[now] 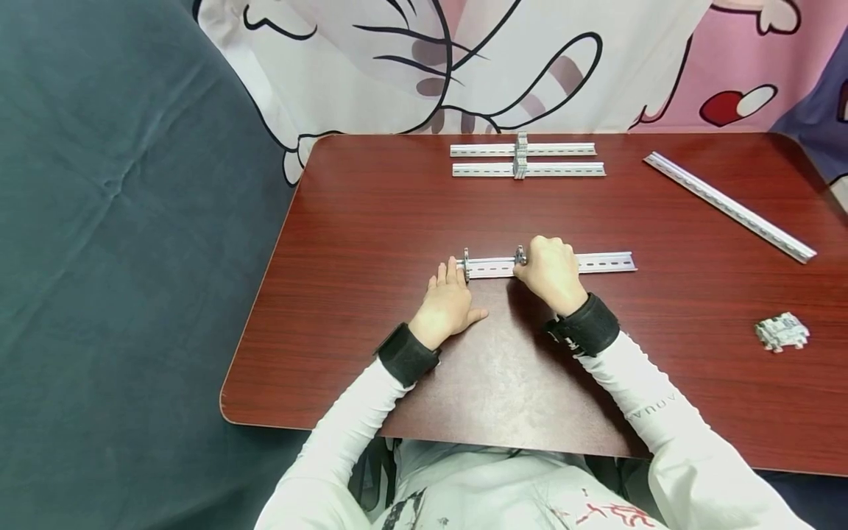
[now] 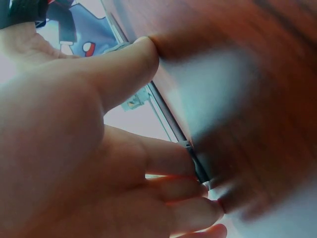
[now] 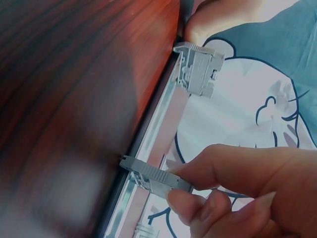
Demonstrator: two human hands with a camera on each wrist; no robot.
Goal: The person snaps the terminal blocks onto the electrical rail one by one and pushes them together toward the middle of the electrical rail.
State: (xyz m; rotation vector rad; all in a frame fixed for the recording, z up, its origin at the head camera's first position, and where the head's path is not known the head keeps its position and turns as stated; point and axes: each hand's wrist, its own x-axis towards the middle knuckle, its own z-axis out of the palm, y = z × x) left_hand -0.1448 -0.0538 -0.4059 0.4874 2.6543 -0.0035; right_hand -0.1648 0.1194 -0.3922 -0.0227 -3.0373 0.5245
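Note:
A slotted metal DIN rail (image 1: 606, 263) lies crosswise on the table in front of the person. The right hand (image 1: 551, 272) pinches a grey terminal block (image 3: 153, 176) between thumb and fingers; the block sits at the rail, near its middle. A second grey block (image 3: 199, 69) stands upright on the rail close to its left end. Beside that end is the left hand (image 1: 445, 305), palm down with fingers extended and thumb spread, fingertips by the rail end and the second block. Whether they press on it cannot be told.
Two more rails (image 1: 556, 169) lie parallel at the back edge, with a row of blocks (image 1: 520, 156) across them. Another rail (image 1: 729, 207) lies slanted at the right. A cluster of blocks (image 1: 782, 331) sits on the table's (image 1: 695, 353) right side.

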